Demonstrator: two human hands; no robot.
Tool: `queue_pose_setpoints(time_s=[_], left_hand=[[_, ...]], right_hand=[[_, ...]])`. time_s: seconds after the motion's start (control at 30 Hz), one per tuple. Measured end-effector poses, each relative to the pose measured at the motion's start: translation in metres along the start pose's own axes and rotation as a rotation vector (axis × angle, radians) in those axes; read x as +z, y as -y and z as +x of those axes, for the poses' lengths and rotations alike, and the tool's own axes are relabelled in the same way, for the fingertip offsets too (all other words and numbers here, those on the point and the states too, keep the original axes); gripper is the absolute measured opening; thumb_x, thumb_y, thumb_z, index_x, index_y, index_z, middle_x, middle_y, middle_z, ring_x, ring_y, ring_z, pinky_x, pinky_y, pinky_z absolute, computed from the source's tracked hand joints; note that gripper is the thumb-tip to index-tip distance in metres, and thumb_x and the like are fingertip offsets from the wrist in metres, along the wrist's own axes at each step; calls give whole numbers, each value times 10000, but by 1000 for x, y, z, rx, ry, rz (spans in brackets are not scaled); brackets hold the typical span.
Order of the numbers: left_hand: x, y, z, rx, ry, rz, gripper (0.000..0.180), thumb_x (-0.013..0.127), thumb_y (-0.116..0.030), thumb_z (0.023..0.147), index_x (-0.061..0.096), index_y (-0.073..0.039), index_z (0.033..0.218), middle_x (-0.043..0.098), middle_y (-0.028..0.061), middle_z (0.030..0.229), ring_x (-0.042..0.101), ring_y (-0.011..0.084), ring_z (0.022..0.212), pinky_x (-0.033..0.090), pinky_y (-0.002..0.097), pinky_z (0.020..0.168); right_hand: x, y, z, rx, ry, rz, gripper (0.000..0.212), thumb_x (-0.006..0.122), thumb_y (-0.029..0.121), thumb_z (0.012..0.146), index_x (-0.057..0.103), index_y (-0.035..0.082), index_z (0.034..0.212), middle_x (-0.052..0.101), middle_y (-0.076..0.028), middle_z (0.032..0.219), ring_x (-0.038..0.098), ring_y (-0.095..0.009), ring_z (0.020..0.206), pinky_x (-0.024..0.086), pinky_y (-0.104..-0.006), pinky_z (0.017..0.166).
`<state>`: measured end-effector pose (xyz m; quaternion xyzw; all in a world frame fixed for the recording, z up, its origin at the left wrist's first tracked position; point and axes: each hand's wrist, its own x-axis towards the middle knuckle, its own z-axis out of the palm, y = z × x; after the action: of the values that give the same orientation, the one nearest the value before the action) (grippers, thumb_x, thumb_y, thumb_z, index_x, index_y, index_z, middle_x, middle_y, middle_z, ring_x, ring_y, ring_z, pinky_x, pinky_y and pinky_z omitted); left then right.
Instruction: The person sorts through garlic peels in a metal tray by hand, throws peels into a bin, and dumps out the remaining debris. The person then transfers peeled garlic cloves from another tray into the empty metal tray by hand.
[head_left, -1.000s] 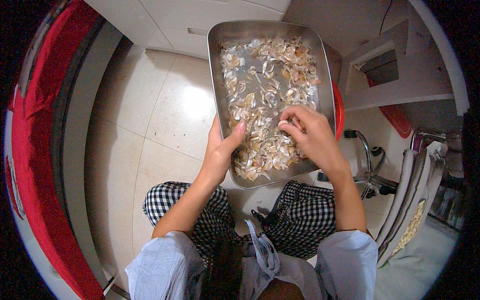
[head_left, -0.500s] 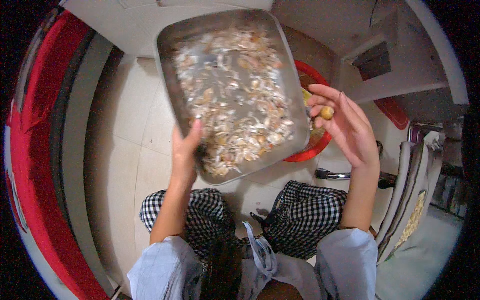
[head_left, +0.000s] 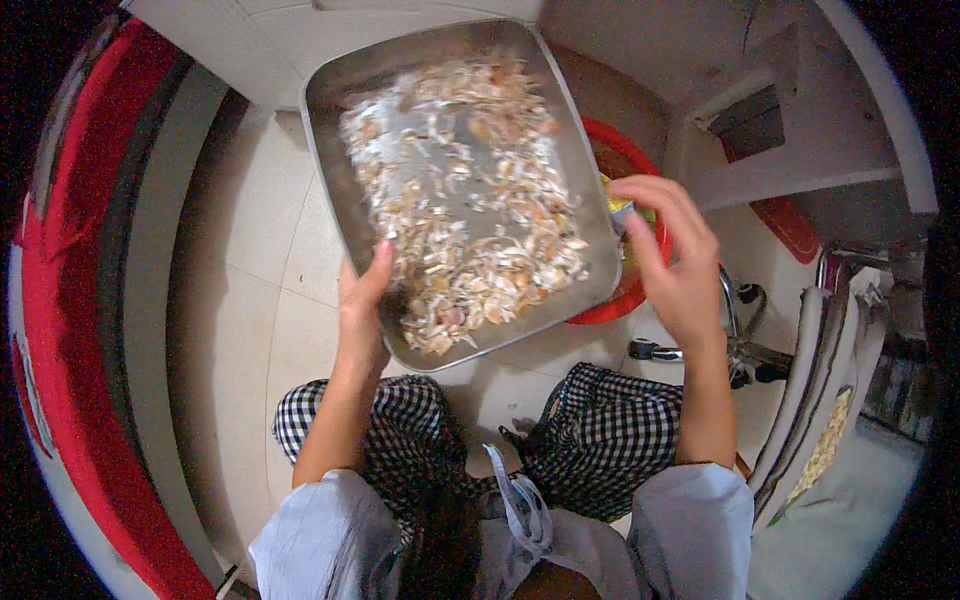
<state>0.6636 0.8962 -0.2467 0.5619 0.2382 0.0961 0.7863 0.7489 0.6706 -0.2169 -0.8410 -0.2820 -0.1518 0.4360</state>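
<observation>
Metal tray [head_left: 595, 272] bearing garlic skins [head_left: 450, 280].
Left hand [head_left: 360, 300] grasps tray's left rim; right hand [head_left: 680, 270], released, right of tray; red basin [head_left: 602, 311] partly beneath tray.

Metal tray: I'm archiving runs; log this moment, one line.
left hand holds metal tray | right hand near red tub | contents: garlic skins

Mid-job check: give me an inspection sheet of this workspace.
Surface: pale tiled floor.
Job's things: metal tray holding pale papery peelings; red-rimmed container partly under its right side.
Clutter: yellow item within the container's rim, mostly hidden.
Hands: left hand grips tray's left edge; right hand beside its right edge, thumb and forefinger apart.
Cables: thin dark line, upper right, possibly a cord.
Surroundings: red fabric at left; wheeled metal base at right.
</observation>
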Motion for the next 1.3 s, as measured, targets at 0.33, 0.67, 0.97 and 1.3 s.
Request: queue_pose_setpoints(time_s=[0.33, 0.67, 0.97, 1.3], left_hand=[[3, -5, 0, 34, 165, 6, 471, 419, -388, 785, 368, -28, 1085, 474, 71, 989, 480, 161, 862, 385, 280, 739], [10, -5, 0, 55, 181, 52, 483, 423, -387, 781, 362, -25, 1095, 464, 80, 1005, 465, 169, 893, 369, 280, 769], [11, -8, 4, 66, 161, 49, 438, 435, -366, 779, 391, -25, 1051, 479, 79, 962, 472, 160, 860, 379, 279, 747], [12, -6, 4, 68, 81, 12, 391, 444, -323, 786, 419, -14, 1022, 501, 85, 923, 513, 162, 801, 417, 281, 702]], right_hand=[[26, 26, 2, -54, 388, -86, 197, 526, 23, 646, 490, 33, 840, 465, -113, 850, 443, -278, 844, 364, -341, 733], [21, 15, 5, -86, 519, -182, 177, 548, 23, 616, 474, 28, 777, 442, -101, 795, 439, -273, 812, 367, -347, 694], [22, 16, 13, 101, 462, 175, 135, 549, 88, 704, 493, 22, 808, 494, -64, 713, 494, -160, 661, 393, -250, 576], [8, 16, 11, 663, 491, 1455, 233, 412, 162, 793, 456, -3, 952, 536, -141, 768, 496, -130, 634, 405, -212, 548]])
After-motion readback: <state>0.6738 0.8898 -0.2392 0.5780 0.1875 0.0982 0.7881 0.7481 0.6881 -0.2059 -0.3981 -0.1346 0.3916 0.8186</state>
